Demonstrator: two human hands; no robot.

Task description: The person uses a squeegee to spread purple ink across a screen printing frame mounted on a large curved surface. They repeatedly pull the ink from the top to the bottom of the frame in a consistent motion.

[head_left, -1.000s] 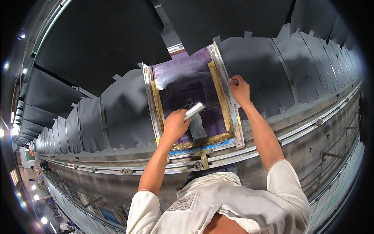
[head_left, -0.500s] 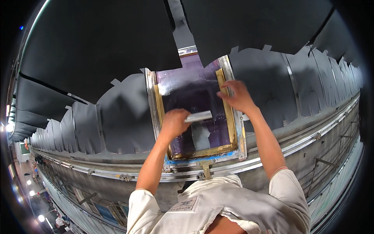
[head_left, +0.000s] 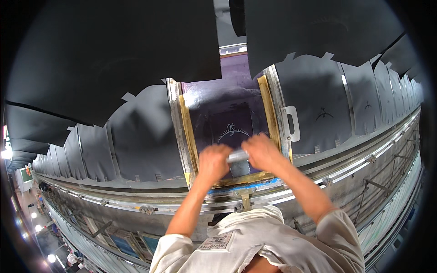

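Note:
My left hand and my right hand are both closed around a pale grey squeegee. One hand grips each end, and only its middle shows between them. The squeegee is low over the near part of a printing screen with purple mesh. A pale curved design with short rays shows in the mesh just beyond my hands. Around the mesh runs a metal frame edged with yellowish tape. A white handle sticks out from the frame's right side. My hands hide the squeegee's blade.
Dark cut panels lie in a long row to both sides; some on the right carry a small printed design. Larger black sheets cover the far side. A metal rail with clamps runs along the near edge.
My right hand has come from above the frame's right side to the squeegee, which only my left hand held before. The squeegee is nearer to me, and the curved design now shows clearly.

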